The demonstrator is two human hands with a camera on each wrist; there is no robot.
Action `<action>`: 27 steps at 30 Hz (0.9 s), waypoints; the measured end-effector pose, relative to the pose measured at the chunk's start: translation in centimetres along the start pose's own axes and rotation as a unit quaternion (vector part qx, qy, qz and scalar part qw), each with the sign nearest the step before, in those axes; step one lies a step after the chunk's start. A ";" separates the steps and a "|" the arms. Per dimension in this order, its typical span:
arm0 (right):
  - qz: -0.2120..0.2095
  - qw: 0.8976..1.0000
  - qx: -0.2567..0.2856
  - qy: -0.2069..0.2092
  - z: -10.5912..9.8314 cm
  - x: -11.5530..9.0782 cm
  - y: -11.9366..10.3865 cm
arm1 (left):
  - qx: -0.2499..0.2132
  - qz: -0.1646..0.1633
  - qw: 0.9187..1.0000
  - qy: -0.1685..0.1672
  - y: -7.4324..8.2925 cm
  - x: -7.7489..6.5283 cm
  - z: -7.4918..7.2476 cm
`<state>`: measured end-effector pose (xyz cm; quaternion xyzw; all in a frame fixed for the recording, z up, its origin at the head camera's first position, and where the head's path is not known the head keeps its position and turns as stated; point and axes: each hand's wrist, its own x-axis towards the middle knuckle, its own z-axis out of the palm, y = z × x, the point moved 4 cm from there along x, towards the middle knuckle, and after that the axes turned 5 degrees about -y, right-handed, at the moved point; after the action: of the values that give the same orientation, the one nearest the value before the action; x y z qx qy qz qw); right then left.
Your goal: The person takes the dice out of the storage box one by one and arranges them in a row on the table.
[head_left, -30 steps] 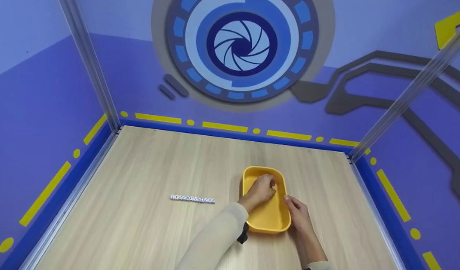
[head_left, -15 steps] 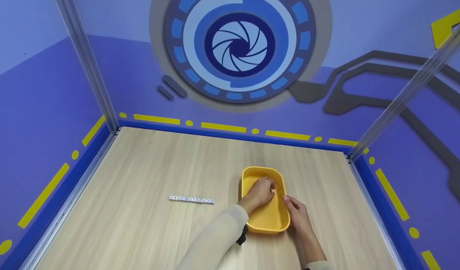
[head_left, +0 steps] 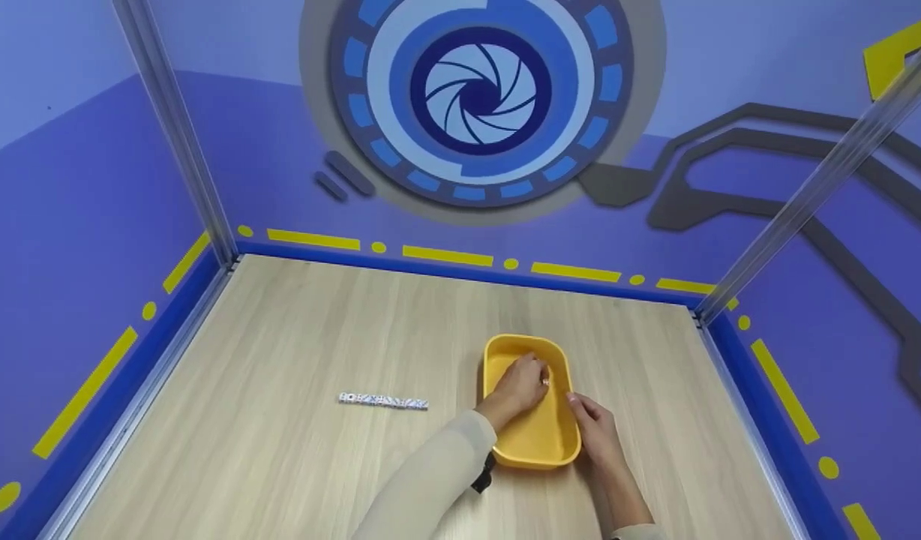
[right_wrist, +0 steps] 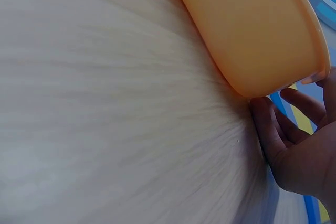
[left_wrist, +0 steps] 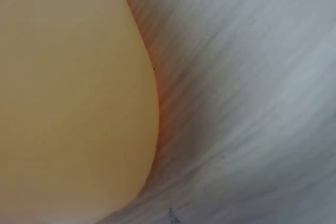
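A deep yellow plastic box [head_left: 539,435] stands on the wooden table. My left hand [head_left: 520,384] reaches down inside it, its fingers curled and pinching a small white die [head_left: 545,382], mostly hidden by the fingertips. My right hand [head_left: 597,427] holds the box at its right side; the right wrist view shows the thumb up by the rim and the other fingers low against the outer wall. In the left wrist view only the outside of the box [left_wrist: 79,103] appears, without the hand. Left of the box lies a straight row of several white dice [head_left: 383,401].
The light wooden table [head_left: 295,337] ends at blue walls [head_left: 460,275] with yellow markings at the back and both sides. Metal posts [head_left: 179,135] rise at the two back corners. My left forearm crosses between the dice row and the box.
The fingers of my left hand have shifted slightly toward me inside the box, with the die. My right hand stays at the box's side, and the dice row lies as before.
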<state>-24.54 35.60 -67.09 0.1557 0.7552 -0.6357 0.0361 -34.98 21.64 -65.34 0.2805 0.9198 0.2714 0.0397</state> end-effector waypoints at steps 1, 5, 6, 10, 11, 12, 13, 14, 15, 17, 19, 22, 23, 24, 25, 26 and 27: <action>-0.001 1.000 0.003 0.000 0.0 0.0 0.0 | -0.002 0.000 1.000 -0.002 0.0 0.0 -0.1; 0.001 1.000 0.011 0.005 0.1 -0.1 0.1 | 0.004 0.005 1.000 -0.013 0.3 -0.2 -0.5; 0.006 1.000 0.015 0.006 0.1 -0.1 0.3 | 0.009 0.008 1.000 -0.018 0.4 -0.3 -0.8; 0.022 0.999 0.023 0.003 0.2 -0.2 0.6 | 0.013 0.024 0.999 -0.044 1.1 -0.8 -2.9; 0.023 0.999 0.023 0.001 0.2 -0.2 0.6 | 0.006 0.032 0.998 -0.049 1.3 -0.9 -3.7; 0.022 1.000 0.019 -0.002 0.2 -0.1 0.6 | 0.000 0.040 0.998 -0.055 1.4 -1.0 -4.5; 0.023 1.000 0.016 -0.002 0.2 -0.1 0.5 | -0.004 0.049 0.997 -0.060 1.6 -1.2 -5.3; 0.021 1.000 0.012 -0.001 0.1 -0.1 0.5 | -0.009 0.062 0.996 -0.064 1.7 -1.4 -6.0; 0.021 1.000 0.010 0.004 0.0 0.0 0.5 | -0.012 0.076 0.995 -0.069 1.9 -1.6 -6.8; 0.019 1.000 0.004 0.005 -0.2 0.1 0.5 | 0.016 0.113 0.991 -0.067 2.2 -2.1 -8.2; 0.019 1.000 0.004 0.005 -0.3 0.1 0.4 | 0.059 0.144 0.986 -0.057 2.3 -2.9 -9.4; 0.023 1.000 0.010 0.000 -0.1 0.2 0.4 | 0.124 0.179 0.975 -0.034 1.7 -4.3 -11.1; 0.026 1.000 0.013 0.000 -0.1 0.2 0.3 | 0.134 0.185 0.973 -0.029 1.4 -4.8 -11.6; 0.028 0.999 0.016 0.001 0.0 0.2 0.3 | 0.142 0.190 0.971 -0.025 0.9 -5.4 -12.1; 0.029 0.999 0.016 0.002 0.1 0.2 0.4 | 0.147 0.194 0.970 -0.021 0.3 -5.9 -12.5; 0.031 0.999 0.017 0.004 0.1 0.1 0.4 | 0.149 0.197 0.969 -0.017 -0.3 -6.5 -12.8; 0.030 0.999 0.017 0.004 0.2 0.1 0.4 | 0.150 0.202 0.968 -0.011 -1.0 -7.1 -13.2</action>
<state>-24.57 35.51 -67.52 0.1813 0.7394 -0.6465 0.0491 -32.49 10.84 -55.23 0.4660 0.8739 0.1292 -0.0484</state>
